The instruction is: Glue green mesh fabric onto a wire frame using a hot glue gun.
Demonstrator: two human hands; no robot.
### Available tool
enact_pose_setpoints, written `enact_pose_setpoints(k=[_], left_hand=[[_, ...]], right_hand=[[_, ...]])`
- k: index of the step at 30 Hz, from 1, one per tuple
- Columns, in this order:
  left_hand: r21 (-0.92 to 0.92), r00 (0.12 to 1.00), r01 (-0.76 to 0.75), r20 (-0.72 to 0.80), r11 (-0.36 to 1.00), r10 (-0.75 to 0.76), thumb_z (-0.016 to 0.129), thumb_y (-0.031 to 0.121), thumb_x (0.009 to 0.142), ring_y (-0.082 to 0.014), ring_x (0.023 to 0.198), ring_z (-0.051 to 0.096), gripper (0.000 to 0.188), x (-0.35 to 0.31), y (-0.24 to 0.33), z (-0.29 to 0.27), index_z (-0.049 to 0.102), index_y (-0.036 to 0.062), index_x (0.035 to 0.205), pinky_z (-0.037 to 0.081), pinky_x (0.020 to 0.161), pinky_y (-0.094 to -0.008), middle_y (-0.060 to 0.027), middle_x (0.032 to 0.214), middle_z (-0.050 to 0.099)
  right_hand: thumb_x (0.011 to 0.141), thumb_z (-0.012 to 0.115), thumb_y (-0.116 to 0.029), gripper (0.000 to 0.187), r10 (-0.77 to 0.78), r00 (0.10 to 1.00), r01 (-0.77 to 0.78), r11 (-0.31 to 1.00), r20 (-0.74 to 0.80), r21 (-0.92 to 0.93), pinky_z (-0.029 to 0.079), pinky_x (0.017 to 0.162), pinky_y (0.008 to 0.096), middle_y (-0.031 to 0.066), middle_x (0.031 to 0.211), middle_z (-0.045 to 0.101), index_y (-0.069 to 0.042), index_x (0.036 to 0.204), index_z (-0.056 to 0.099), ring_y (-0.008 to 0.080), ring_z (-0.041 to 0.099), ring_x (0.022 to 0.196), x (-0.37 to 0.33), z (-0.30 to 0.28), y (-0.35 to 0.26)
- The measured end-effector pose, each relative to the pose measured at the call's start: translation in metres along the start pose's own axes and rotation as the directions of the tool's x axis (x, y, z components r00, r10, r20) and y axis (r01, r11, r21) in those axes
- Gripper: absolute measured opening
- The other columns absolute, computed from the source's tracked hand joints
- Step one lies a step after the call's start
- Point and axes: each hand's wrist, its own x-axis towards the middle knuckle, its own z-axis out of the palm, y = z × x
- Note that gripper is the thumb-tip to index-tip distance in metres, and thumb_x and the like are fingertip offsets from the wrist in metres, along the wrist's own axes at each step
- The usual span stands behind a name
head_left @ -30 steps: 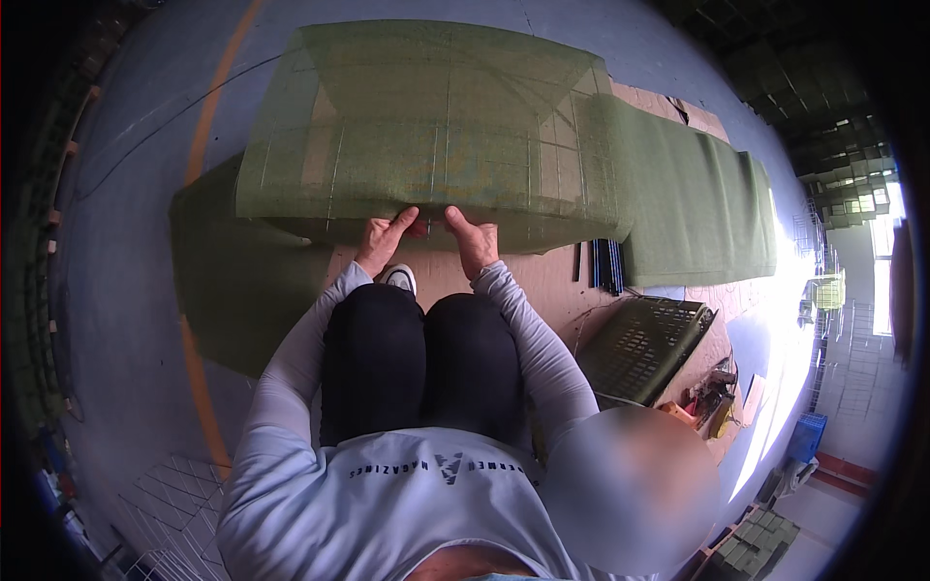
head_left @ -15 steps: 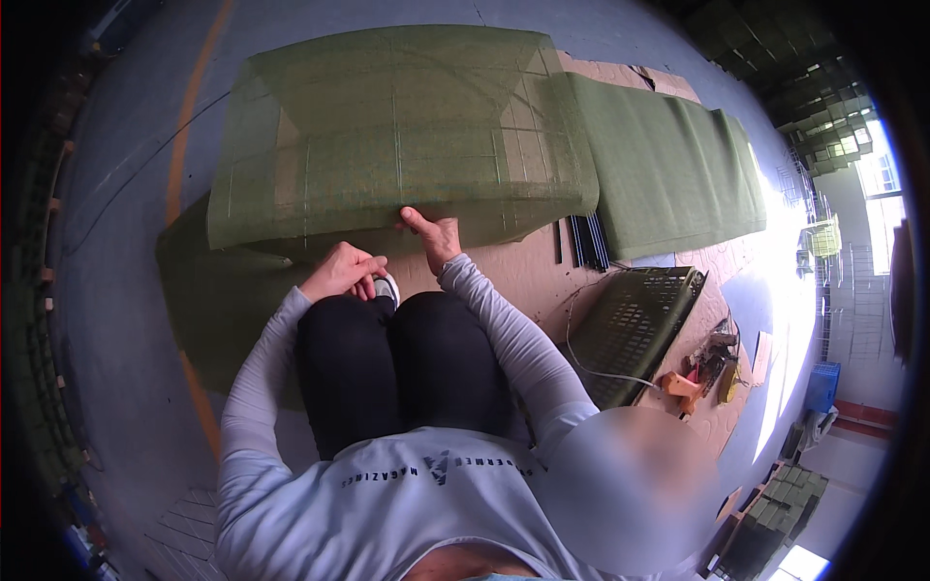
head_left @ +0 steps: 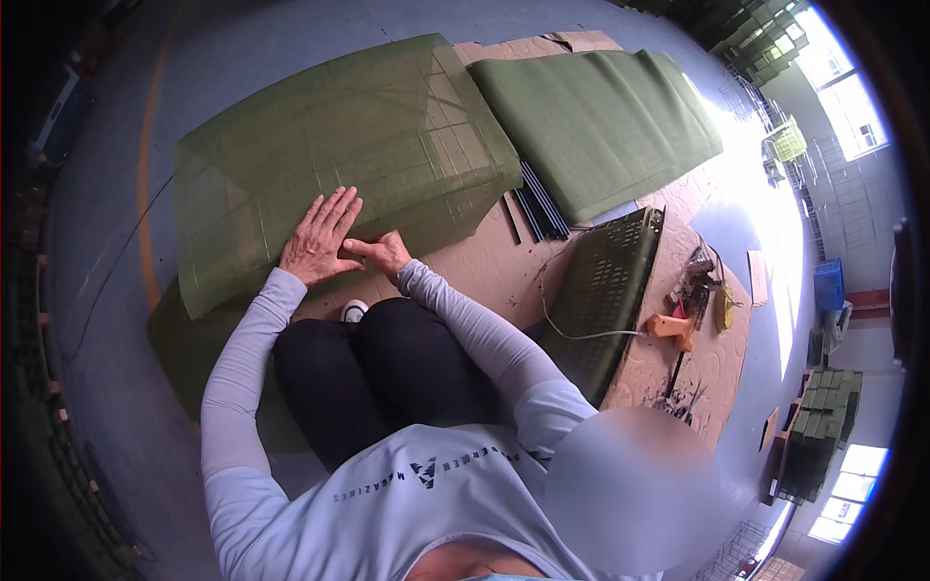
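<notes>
A sheer green mesh cloth (head_left: 291, 131) lies draped over a box-shaped wire frame (head_left: 448, 116), whose thin rods show through it. My left hand (head_left: 315, 242) rests flat on the near part of the cloth, its fingers stretched out and slightly apart. Right beside it, my right hand (head_left: 390, 254) holds the near edge of the mesh cloth, thumb on top and pointing at the left hand. Its other fingers are partly hidden below the edge. More green cloth hangs low at the left, under the frame.
A folded green cloth (head_left: 596, 126) lies on cardboard (head_left: 484, 257) at the far right, near dark strips (head_left: 542, 201). Closer on the right stand a green perforated crate (head_left: 605, 281), an orange glue gun (head_left: 670, 329) with a pale cord, and a yellow-handled tool (head_left: 724, 308).
My left hand has opened and moved up from near my knee to lie flat on the mesh. The right hand sits lower and further left along the edge. The view has turned right.
</notes>
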Motion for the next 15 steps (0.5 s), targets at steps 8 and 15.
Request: enact_pose_setpoints(k=[8,15], left_hand=[[0.120,0.998,-0.057,0.009,0.991,0.056,0.065,0.032,0.063,-0.0224,0.125,0.021,0.086,-0.004,0.003,0.000,0.019,0.0061,0.132,0.021,0.103,-0.0362,-0.0078,0.137,0.020],[0.222,0.998,-0.058,-0.013,0.973,0.062,0.047,0.003,0.065,-0.0229,0.125,0.023,0.071,-0.008,0.000,0.008,0.021,0.0067,0.132,0.022,0.102,-0.0365,-0.0066,0.137,0.020]], right_hand=[[0.074,0.064,-0.037,0.035,0.033,0.882,0.186,0.892,-0.471,0.411,0.041,0.051,0.0242,0.0032,0.057,0.052,-0.005,0.062,0.054,0.0125,0.051,0.052,-0.005,-0.071,-0.004],[0.077,0.062,-0.031,0.029,0.006,0.848,0.218,0.908,-0.529,0.359,0.037,0.049,0.0228,0.0021,0.059,0.054,-0.008,0.063,0.053,0.0123,0.054,0.056,-0.014,-0.084,-0.001]])
